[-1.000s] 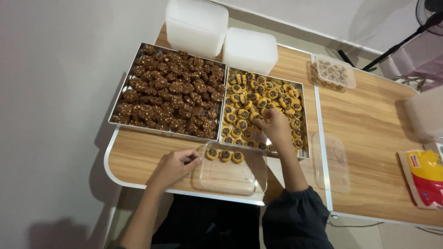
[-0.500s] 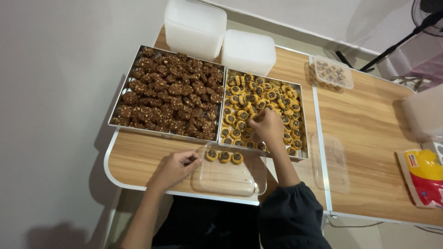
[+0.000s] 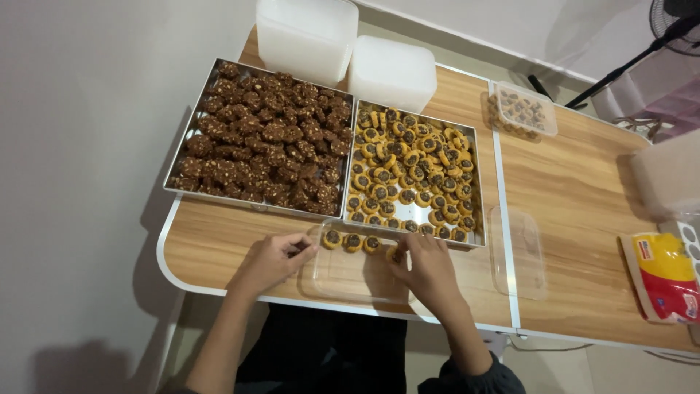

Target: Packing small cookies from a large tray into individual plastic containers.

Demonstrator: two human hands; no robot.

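Left tray: a rectangular metal tray of dark brown chocolate cookies [image 3: 262, 142] is sitting at the far left of the light wooden table with a white edge [image 3: 583, 197], heaped full.
Left hand: the left hand [image 3: 268, 261] is resting on the table at the left wall of the clear shallow plastic container [image 3: 350, 273] — fingers curled loosely against its corner, steadying it rather than clasping anything.
Container: it is lying at the near edge of the table, just in front of the two trays, with a short row of small round yellow tarts with dark centres [image 3: 351, 241] lining its far side.
Right hand: the right hand [image 3: 429, 270] is reaching into the container's right part, fingertips pinching one more tart [image 3: 394, 255] at the end of that row.
Right tray: a second metal tray of the same yellow tarts [image 3: 412, 175] is standing touching the first tray — bare metal is showing along its near side.
Behind: two white plastic tubs [image 3: 343, 51] are standing upside down beyond the trays.
Right side: a clear flat lid [image 3: 519, 252] is lying just beside the tart tray; farther back, a small lidded clear box of cookies [image 3: 521, 109]; at the far right, a red and yellow packet [image 3: 667, 276].
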